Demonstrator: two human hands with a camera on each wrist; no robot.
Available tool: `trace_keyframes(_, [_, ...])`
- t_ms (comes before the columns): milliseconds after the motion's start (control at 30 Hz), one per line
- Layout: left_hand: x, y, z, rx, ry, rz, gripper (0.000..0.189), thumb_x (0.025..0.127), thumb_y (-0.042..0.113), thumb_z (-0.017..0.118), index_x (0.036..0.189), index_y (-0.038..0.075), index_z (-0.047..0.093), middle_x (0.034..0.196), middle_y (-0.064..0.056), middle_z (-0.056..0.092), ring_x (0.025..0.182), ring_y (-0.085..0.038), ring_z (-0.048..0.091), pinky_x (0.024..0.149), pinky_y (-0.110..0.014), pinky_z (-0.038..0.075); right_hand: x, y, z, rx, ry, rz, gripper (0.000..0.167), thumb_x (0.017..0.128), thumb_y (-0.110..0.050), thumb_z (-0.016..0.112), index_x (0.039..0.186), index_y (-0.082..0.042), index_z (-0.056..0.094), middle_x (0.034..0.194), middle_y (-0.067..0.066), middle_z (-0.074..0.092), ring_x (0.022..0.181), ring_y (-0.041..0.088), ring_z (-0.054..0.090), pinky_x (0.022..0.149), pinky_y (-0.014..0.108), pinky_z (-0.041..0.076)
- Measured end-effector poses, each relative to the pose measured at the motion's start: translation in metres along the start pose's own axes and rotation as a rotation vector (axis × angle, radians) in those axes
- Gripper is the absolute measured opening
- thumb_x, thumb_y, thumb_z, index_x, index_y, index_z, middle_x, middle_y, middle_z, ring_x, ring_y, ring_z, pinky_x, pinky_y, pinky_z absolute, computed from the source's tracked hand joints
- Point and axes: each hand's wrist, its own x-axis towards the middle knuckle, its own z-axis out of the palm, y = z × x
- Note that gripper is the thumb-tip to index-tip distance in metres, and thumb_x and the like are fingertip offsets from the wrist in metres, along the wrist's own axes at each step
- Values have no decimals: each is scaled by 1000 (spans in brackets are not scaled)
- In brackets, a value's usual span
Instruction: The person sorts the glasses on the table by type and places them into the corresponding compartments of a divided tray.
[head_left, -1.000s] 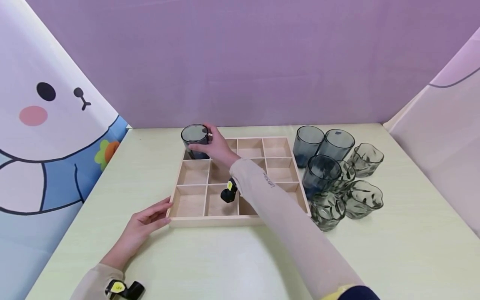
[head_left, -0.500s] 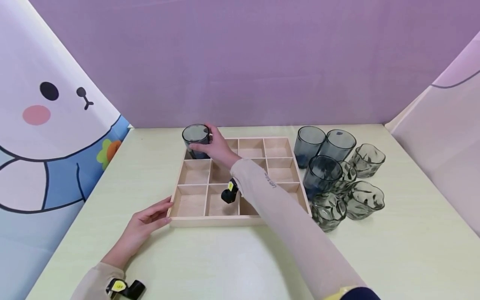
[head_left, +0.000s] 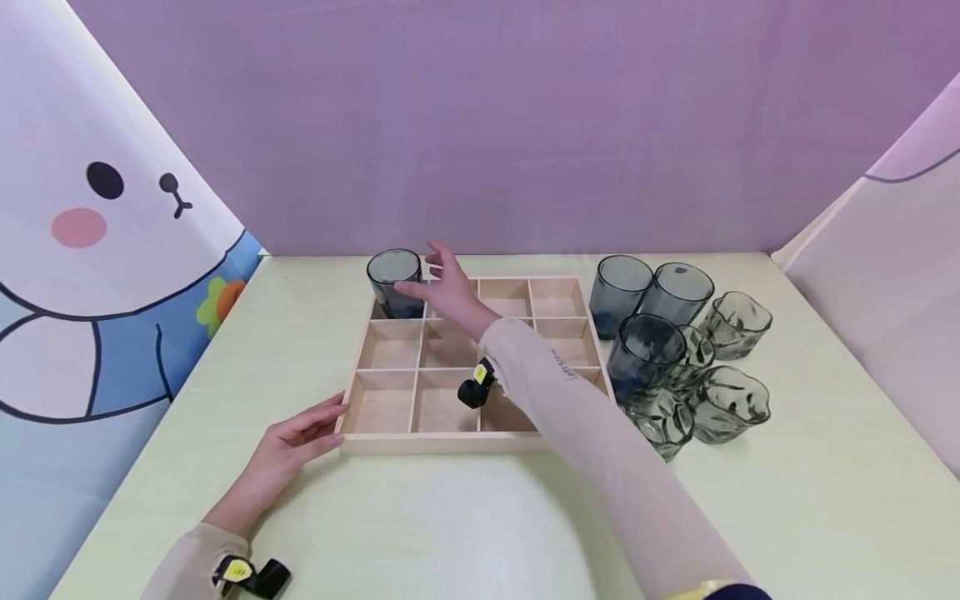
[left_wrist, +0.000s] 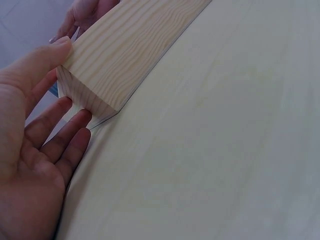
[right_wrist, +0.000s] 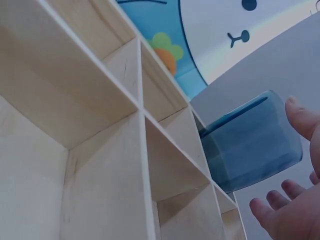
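Observation:
A smoky blue-grey drinking glass [head_left: 395, 285] stands upright in the back-left compartment of a wooden compartment tray [head_left: 442, 443]. My right hand [head_left: 454, 293] is just right of that glass, its fingers spread and nothing in its grasp. In the right wrist view a gap shows between the glass [right_wrist: 252, 145] and the fingers [right_wrist: 262, 210]. My left hand [head_left: 288, 446] holds the tray's front-left corner, thumb at the front and fingers along the left side. The left wrist view has the thumb and fingertips against the tray's corner [left_wrist: 90, 95].
Right of the tray stand three tall smoky glasses, one of them nearest the tray [head_left: 643, 357]. Several short wavy glasses crowd beside them, such as one in front [head_left: 729, 404]. A purple backdrop [head_left: 525, 125] rises behind the table [head_left: 465, 525].
My right hand has let go of the glass and drawn back to the right, its fingers opening. The glass stays in its compartment. The left hand keeps its place at the tray corner.

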Motion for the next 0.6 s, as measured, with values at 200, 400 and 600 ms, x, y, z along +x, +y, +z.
trace_keyframes(200, [-1,0,0,3,2,-4,42,93,1,68,133,-7,58,136,22,53,115,8,54,88,-14,49,-5,-4,-9,17,-9,1,90,87,-17,79,157,-12,23,150,17,39,139,32,38,109,39,40])
trace_keyframes(400, [-1,1,0,10,-4,-5,42,93,4,68,133,-7,58,138,19,53,117,9,52,90,-13,47,-15,-9,-18,15,-40,-29,86,88,-16,78,156,-11,26,148,18,41,137,33,40,109,40,40])
trace_keyframes(600, [-1,1,-1,14,-12,-2,42,93,6,69,132,-7,58,139,19,52,118,9,51,91,-14,47,-27,-16,-27,-10,-57,-53,80,90,-14,76,155,-11,30,143,13,45,135,31,42,107,39,41])
